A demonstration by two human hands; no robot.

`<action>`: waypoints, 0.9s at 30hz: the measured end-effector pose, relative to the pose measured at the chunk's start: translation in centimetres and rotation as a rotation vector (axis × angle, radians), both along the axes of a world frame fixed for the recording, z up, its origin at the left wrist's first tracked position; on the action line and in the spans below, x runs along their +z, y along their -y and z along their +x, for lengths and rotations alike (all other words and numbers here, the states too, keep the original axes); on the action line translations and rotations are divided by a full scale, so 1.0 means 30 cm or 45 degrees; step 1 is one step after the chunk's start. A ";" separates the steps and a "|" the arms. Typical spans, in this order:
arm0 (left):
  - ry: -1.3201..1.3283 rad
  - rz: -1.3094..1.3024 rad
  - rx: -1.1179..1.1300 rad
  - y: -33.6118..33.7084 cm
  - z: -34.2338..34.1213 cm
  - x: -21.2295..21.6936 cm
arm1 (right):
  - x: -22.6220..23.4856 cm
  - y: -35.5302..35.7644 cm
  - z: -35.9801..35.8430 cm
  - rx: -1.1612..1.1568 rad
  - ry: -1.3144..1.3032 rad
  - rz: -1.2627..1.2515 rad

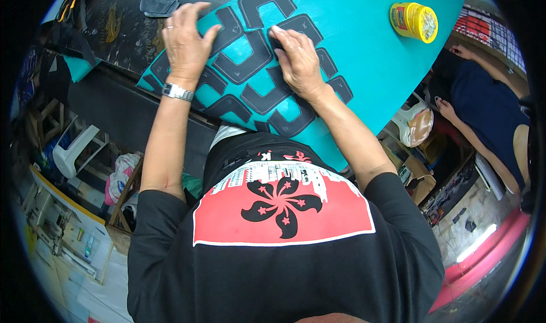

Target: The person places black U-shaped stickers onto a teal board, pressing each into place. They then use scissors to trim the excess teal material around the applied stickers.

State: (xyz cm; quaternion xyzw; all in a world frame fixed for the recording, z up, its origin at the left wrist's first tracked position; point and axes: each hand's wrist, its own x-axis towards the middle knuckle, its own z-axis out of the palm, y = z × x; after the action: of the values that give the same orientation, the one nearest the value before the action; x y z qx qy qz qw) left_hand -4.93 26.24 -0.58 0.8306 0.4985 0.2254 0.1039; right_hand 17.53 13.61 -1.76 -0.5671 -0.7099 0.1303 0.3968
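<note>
"On the teal sheet (pixel 364 44), left of the yellow jar (pixel 414 23), what are those dark shapes?"

"Black U-shaped pieces (pixel 273 100), set close together in a slanting patch."

"All pointing the same way?"

"No. The piece between the hands (pixel 244 71) has its long back rising to the right and its mouth turned to the upper left. The piece at the far edge (pixel 249 10) lies on a similar slant, yet opens to the lower right."

"And the hands?"

"The left hand (pixel 189 44) (there's a silver watch (pixel 177 91) on that wrist) is spread, thumb well away from the fingers, at the patch's left side. Whether it touches anything, I can't tell."

"The right hand (pixel 301 64)?"

"Fingers bent over the pieces toward the far side, palm down. I can't tell whether finger and thumb are pinching one."

"Anyone else about?"

"A person in a dark top (pixel 489 101), over to the right, past the sheet's edge. Near them is a white stool (pixel 402 117)."
</note>
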 end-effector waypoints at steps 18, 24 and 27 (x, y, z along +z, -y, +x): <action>0.023 -0.042 -0.276 0.169 0.028 -0.061 | 0.037 -0.164 -0.082 -0.124 0.220 -0.186; -0.016 -0.016 -0.292 0.173 0.039 -0.052 | 0.049 -0.196 -0.070 -0.266 0.203 -0.579; -0.117 0.016 -0.396 0.172 0.040 -0.039 | 0.037 -0.190 -0.058 -0.302 0.209 -0.569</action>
State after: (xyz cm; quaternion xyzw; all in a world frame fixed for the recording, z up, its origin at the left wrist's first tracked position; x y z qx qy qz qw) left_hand -3.73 21.08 -1.76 0.9078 0.3668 0.1717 0.1094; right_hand 15.79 19.30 -0.64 -0.7286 -0.6218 0.1900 0.2153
